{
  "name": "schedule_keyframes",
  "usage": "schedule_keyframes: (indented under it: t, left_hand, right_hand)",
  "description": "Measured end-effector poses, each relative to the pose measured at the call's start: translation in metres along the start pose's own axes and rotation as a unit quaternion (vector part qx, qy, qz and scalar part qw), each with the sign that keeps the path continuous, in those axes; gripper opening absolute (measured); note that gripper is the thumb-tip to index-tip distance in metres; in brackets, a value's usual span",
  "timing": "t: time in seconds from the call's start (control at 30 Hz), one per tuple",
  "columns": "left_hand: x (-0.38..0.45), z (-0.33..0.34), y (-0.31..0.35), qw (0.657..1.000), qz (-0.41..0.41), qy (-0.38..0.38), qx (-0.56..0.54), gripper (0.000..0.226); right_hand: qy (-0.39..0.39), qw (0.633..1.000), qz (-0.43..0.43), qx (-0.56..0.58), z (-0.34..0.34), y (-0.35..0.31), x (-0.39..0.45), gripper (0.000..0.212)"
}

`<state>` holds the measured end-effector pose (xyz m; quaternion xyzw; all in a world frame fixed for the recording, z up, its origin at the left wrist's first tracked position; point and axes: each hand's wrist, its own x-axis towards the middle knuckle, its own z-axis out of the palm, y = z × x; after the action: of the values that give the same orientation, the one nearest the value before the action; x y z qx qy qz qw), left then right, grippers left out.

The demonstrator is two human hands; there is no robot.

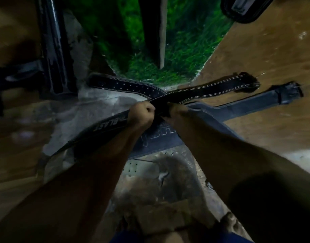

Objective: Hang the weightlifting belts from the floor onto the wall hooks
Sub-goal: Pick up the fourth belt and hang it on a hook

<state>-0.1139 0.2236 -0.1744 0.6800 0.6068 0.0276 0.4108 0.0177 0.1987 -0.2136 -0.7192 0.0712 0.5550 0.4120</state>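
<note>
head view: left hand (142,114) and right hand (177,111) both clench the stitched black belt (203,92) over the floor (264,67).

Black metal frame (52,50), green grass (185,50), concrete floor (98,106)

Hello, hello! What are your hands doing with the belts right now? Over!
Left hand and right hand both shut on the black stitched belt. Blue-grey belt lies crossed underneath. None hung yet.

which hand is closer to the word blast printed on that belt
Left. The left hand grips the lettered belt right beside the print; the right hand holds the stitched belt farther away.
</note>
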Motion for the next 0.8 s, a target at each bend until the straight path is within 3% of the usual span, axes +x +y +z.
schedule_keyframes:
  t: [0.07,0.13,0.27,0.33,0.43,0.57,0.7,0.8]
  left_hand:
    - [-0.017,0.000,0.000,1.000,-0.004,0.001,-0.028,0.021]
    - [-0.037,-0.006,0.008,0.999,-0.005,0.002,-0.054,0.021]
    - [-0.081,-0.044,0.045,0.998,0.057,0.018,-0.015,0.025]
    - [-0.101,-0.071,0.070,0.993,0.108,0.033,0.017,0.030]
    - [-0.133,-0.118,0.116,0.991,0.114,0.014,0.074,0.042]
    - [-0.180,-0.182,0.179,0.992,0.112,-0.004,0.063,0.052]
    - [-0.221,-0.244,0.224,0.997,0.074,-0.023,0.009,0.054]
    - [-0.248,-0.279,0.250,0.996,0.043,-0.049,-0.066,0.027]
  right_hand:
    - [0.028,0.995,0.046,0.089,-0.012,0.005,-0.019,0.029]
    - [-0.006,0.988,0.047,0.144,-0.031,0.006,-0.046,0.014]
    - [-0.035,0.980,0.037,0.190,-0.055,-0.010,-0.099,0.012]
    - [-0.043,0.973,0.032,0.227,-0.062,-0.031,-0.133,0.034]
    - [-0.024,0.967,0.044,0.251,-0.071,-0.057,-0.186,0.078]
    - [-0.003,0.968,0.060,0.245,-0.078,-0.091,-0.263,0.107]
    - [-0.011,0.983,0.029,0.181,-0.079,-0.132,-0.374,0.061]
    - [-0.054,0.981,0.013,0.186,-0.079,-0.145,-0.435,0.053]
